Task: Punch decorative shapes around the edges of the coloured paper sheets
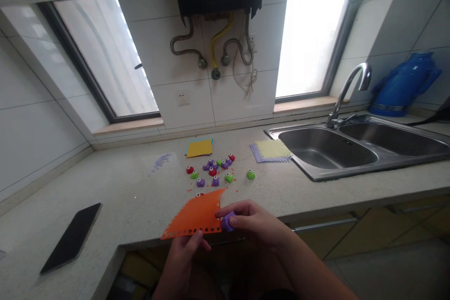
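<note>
An orange sheet of paper (197, 213) with small shapes cut along its edges is held over the counter's front edge. My left hand (186, 248) pinches its lower edge, thumb on top and fingers hidden underneath. In my right hand (255, 222) is a purple craft punch (228, 221), gripped between thumb and fingers at the sheet's right edge. Beyond the paper stand several small punches with eye-like tops: a purple punch (215, 181), a red punch (213, 172) and a green punch (229, 177) among them. Orange paper bits lie around them.
A yellow-topped paper stack (199, 148) lies behind the punches. Pale yellow and lilac punched sheets (272, 149) rest beside the steel sink (326, 150). Purple paper bits (162, 162) are scattered at left. A black phone-like slab (72, 236) lies near the counter's left front corner.
</note>
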{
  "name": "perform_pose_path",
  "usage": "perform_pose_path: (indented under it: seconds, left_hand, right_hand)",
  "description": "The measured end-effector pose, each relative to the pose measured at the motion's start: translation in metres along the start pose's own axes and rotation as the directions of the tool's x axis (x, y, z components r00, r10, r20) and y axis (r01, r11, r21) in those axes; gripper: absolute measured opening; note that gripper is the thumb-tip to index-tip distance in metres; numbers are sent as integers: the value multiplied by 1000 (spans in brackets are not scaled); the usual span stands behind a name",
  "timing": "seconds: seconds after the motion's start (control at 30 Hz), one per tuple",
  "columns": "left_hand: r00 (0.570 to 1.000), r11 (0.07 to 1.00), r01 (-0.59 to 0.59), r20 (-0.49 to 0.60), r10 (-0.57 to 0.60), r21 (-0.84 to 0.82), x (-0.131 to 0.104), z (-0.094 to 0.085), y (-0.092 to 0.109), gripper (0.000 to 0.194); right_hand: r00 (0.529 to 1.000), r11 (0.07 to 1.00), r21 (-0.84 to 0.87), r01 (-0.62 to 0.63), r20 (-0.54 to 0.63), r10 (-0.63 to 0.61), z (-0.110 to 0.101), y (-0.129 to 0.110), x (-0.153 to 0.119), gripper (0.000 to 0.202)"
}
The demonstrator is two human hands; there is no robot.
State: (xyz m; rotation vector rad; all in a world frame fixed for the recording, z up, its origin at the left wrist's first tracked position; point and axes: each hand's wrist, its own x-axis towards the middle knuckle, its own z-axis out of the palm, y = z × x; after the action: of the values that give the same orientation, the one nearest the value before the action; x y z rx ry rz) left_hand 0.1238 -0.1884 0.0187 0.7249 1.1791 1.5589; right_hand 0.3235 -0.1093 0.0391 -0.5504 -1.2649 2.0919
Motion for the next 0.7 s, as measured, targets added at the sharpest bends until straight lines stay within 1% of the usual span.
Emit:
perform_pose_path:
  seconds: [0.07, 0.1, 0.17, 0.23, 0.3, 0.37, 0.47, 0.57, 0.63, 0.7]
  left_hand:
    - [991, 980, 123, 65, -114, -159, -6, -5, 4, 40]
    - [984, 964, 170, 92, -155, -202, -8, -7, 5, 39]
    - [974, 954, 219, 106, -201, -205, -9, -10, 7, 36]
    - [980, 965, 194, 73, -184, -178, -6, -10, 9, 34]
    - [991, 975, 129, 46, -123, -179, 0, -8, 10, 32]
    - [997, 973, 62, 47, -53, -223, 11, -4, 12, 30]
    - [998, 941, -18, 51, 38, -339, 29, 1, 13, 35]
    - [997, 926, -11, 61, 37, -377, 46, 4, 8, 38]
    - [998, 935, 11, 63, 12, -353, 54, 5, 2, 40]
    - [998, 952, 19, 56, -3, -304, 60, 5, -3, 45]
  right_hand:
    - [999, 999, -35, 3, 35, -2, 0, -1, -9, 36]
    - [999, 998, -56, 7, 51, -4, 0, -2, -13, 36]
    - [997, 996, -93, 18, 74, -11, 1, -6, -18, 35]
    - [997, 993, -113, 31, 76, -22, 1, -11, -18, 33]
    - [998, 993, -105, 57, 38, -53, 0, -14, -16, 31]
    - [994, 993, -62, 95, -43, -98, -2, -15, -11, 28]
    - [975, 990, 18, 139, -178, -134, -4, -13, 0, 29]
    - [951, 983, 83, 166, -276, -138, -7, -5, 13, 31]
    - [938, 973, 144, 181, -323, -127, -9, 4, 22, 29]
    - [933, 959, 208, 193, -342, -113, -12, 13, 30, 28]
